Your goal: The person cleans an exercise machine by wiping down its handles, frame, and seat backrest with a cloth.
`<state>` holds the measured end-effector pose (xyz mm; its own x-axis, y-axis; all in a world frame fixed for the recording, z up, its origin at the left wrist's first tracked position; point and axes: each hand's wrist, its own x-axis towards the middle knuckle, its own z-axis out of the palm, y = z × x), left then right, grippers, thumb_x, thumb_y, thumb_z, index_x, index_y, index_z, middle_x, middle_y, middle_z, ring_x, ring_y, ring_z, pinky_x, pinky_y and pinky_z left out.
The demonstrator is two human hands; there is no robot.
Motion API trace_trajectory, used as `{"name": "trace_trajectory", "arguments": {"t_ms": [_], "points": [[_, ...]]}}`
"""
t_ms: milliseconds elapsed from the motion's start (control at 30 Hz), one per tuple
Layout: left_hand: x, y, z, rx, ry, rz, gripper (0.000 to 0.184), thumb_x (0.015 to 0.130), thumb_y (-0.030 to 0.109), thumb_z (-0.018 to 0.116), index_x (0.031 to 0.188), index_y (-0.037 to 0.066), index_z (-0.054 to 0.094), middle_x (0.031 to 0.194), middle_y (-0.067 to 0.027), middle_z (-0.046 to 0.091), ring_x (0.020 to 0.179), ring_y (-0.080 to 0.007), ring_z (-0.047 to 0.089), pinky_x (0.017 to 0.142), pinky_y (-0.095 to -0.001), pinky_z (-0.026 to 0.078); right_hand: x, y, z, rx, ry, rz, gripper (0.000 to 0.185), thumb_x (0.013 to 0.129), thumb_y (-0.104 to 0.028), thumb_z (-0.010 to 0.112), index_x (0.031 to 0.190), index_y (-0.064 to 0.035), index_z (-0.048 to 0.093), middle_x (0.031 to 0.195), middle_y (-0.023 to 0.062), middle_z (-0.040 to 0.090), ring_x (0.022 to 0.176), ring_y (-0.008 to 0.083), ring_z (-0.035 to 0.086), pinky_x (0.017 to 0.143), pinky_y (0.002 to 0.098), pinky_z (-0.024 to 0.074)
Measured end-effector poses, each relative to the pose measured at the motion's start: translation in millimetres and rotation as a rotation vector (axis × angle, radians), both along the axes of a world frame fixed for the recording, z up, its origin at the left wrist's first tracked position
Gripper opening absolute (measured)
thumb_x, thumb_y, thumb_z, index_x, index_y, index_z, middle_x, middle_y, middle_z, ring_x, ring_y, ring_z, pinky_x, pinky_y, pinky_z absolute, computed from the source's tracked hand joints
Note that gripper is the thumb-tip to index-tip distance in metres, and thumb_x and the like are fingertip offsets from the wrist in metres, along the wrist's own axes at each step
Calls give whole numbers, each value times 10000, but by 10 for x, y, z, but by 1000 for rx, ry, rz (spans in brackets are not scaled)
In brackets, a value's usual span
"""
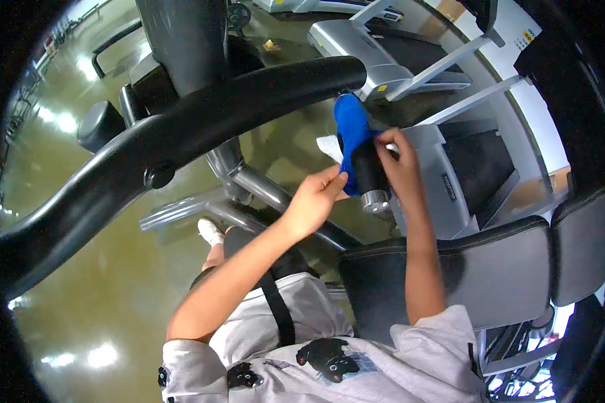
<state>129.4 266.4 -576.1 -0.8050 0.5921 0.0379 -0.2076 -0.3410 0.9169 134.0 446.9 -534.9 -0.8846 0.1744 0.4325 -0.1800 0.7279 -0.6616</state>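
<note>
A blue cloth point(351, 121) is draped along a black handle grip point(368, 168) with a silver end cap, which sticks out from a thick black machine arm point(249, 101). My left hand point(314, 200) pinches the cloth's edge on the left side of the grip, close to the end cap. On the other side, my right hand point(399, 156) has thumb and fingers pressed together on the cloth's right edge. Something white point(329, 146) shows just left of the cloth; what it is cannot be made out.
Padded black seat cushions point(494, 275) lie at the lower right. Treadmills point(460, 161) stand beyond the handle, on the right and at the top. Metal frame tubes point(269, 191) run below the black arm. A white shoe point(210, 231) is on the shiny floor point(94, 269).
</note>
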Motion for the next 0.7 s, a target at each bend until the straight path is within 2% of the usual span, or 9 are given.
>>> {"name": "trace_trajectory", "arguments": {"t_ms": [133,200,333,433,467,567,600,633,700], "points": [[101,-74,108,-326,208,29,249,964,156,449,1098,-17,566,851,10,579,775,-40,453,664,-232,398,371,-70,64,-107,-53,-44,130,800,-14,593,923,-12,551,865,124,615,814,257,614,739,328,477],[233,-84,236,-273,305,236,163,917,103,487,1007,-6,569,633,-63,525,604,-79,443,542,-282,377,535,-89,182,-93,-174,-61,126,801,19,587,920,1,553,824,110,610,753,213,628,683,307,490],[385,-218,536,-411,320,209,176,913,102,503,1019,-27,558,647,-103,541,598,-93,455,546,-282,388,965,-87,465,-288,-333,41,108,830,0,590,926,6,542,804,82,607,719,181,636,640,270,485],[411,-209,547,-273,219,193,182,926,78,489,1075,-18,530,757,-15,521,710,-59,430,610,-231,378,1128,22,576,-664,-635,166,149,886,-85,571,1003,-10,518,865,66,613,759,172,640,636,259,494],[393,-167,536,-323,215,209,216,931,147,498,1045,-36,483,737,-93,550,679,-115,496,608,-273,413,1101,-16,542,-662,-641,165,149,886,-85,571,1003,-10,518,865,66,613,759,172,640,636,259,494],[253,-15,408,-306,176,228,324,942,247,499,999,-58,406,719,-181,576,675,-193,582,623,-324,458,954,-231,436,226,-247,-171,327,906,-194,552,1178,-22,492,1146,164,554,1044,319,558,872,396,454],[183,30,398,-239,145,232,361,947,278,491,983,-62,376,722,-191,572,702,-214,601,639,-333,466,874,-252,453,228,-247,-172,327,906,-194,552,1178,-22,492,1146,164,554,1044,319,558,872,396,454],[137,51,425,-320,66,163,294,972,273,470,1020,-14,423,855,-33,496,782,-93,448,693,-238,410,779,-267,482,301,-140,-69,396,907,-207,547,1242,-21,451,1189,197,525,1085,353,527,911,422,425],[64,150,431,-339,10,189,302,974,276,463,1018,-19,417,855,-40,492,785,-98,447,698,-234,410,674,-346,484,374,-35,37,467,907,-219,542,1307,-19,410,1231,229,495,1126,387,497,950,449,395]]}}
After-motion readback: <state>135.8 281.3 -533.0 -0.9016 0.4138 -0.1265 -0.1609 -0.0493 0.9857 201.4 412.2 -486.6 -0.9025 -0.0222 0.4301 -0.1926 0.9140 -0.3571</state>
